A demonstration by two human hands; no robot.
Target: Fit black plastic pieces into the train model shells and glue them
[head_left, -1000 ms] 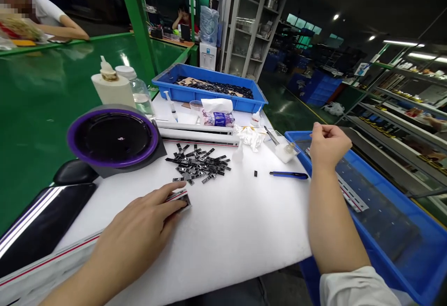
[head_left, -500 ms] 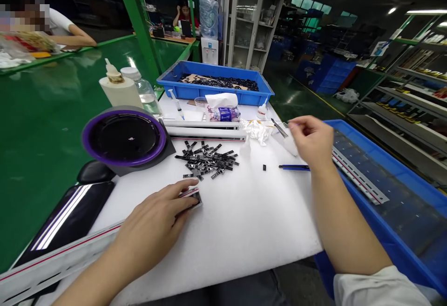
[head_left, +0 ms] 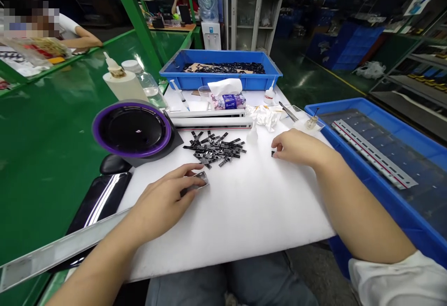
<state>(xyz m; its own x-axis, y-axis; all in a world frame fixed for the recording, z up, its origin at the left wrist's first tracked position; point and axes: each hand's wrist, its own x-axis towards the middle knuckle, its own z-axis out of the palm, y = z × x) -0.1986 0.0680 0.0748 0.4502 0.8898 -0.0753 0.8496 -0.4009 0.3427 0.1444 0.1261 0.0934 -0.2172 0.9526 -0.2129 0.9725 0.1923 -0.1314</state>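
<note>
Metal strip (head_left: 199, 181), light and stiff, best taken by its edges, sits clamped in our left hand (head_left: 162, 199); at three o'clock our right hand (head_left: 296, 148) touches a tiny black piece (head_left: 273, 154), grip unclear.

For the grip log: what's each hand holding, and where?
Left hand holds a metal strip by its end; right fingertips touch a small black piece.

A factory assembly workshop, green workbenches (head_left: 70, 71), blue parts bins (head_left: 220, 71), metal storage shelving (head_left: 253, 8)
</note>
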